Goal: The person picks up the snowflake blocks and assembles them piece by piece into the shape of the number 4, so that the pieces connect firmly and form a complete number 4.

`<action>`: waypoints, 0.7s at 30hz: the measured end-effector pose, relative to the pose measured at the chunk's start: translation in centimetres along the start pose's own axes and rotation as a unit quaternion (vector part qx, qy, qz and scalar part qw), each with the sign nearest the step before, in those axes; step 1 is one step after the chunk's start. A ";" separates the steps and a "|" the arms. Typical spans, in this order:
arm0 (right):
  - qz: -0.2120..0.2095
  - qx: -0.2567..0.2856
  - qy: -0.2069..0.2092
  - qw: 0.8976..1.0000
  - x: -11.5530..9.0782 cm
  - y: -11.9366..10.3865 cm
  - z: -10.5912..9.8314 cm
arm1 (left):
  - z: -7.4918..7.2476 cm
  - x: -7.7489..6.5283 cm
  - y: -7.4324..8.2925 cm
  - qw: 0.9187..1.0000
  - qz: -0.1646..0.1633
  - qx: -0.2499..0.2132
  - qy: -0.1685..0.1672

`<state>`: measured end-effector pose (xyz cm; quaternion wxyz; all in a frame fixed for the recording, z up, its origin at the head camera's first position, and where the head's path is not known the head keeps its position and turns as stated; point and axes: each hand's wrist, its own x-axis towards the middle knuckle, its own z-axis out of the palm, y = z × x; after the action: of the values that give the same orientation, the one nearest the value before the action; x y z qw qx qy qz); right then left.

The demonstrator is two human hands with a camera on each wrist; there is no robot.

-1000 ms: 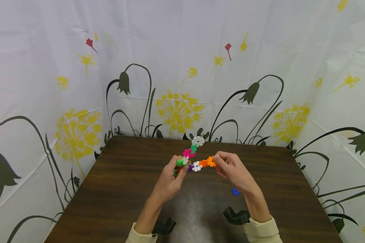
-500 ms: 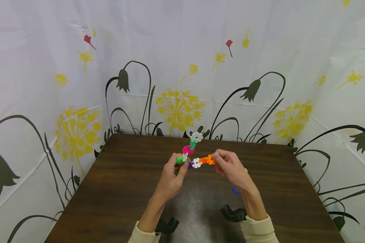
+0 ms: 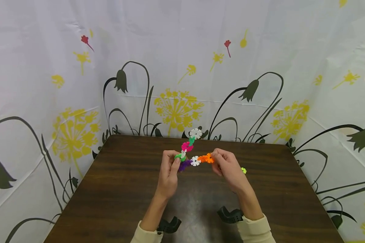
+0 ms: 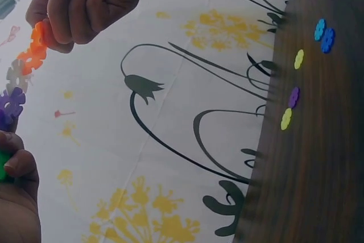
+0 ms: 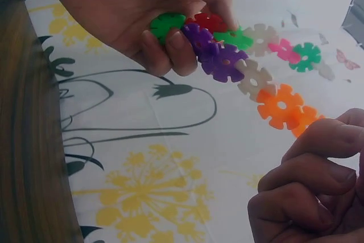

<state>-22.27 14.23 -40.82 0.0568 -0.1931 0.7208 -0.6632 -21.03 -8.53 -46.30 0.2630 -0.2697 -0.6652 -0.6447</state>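
Both hands hold up a chain of interlocking flower-shaped plastic discs above the table. My left hand [image 3: 168,175] grips it where green [image 5: 168,28], red [image 5: 207,22] and purple discs [image 5: 223,64] join. One branch climbs away from that hand through a pink disc [image 3: 187,146] to a white disc [image 3: 195,133] at its tip. The other branch runs right, past a white disc [image 3: 195,161], to two orange discs [image 3: 209,158]. Thumb and fingers of my right hand [image 3: 229,167] pinch the outermost orange one, partly hiding it.
Loose discs lie on the dark wooden table [image 3: 118,189]: blue [image 4: 327,40], light blue [image 4: 320,29], purple [image 4: 293,97] and two yellow ones, one of them [image 3: 243,170] beyond my right wrist in the head view. A flower-printed curtain [image 3: 170,50] hangs behind the table.
My left hand has shifted slightly left and turned, bringing more purple into view. The right hand keeps its pinch. A yellow disc now shows beside the right wrist; the blue one is hidden behind the forearm.
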 end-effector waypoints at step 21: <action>0.030 0.033 0.043 0.998 0.7 3.0 -2.3 | 0.5 0.7 0.9 0.997 -0.010 -0.068 0.021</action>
<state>-24.33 16.24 -43.35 0.0516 -0.1406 0.7060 -0.6922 -20.89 -8.00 -45.13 0.2513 -0.2663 -0.6171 -0.6965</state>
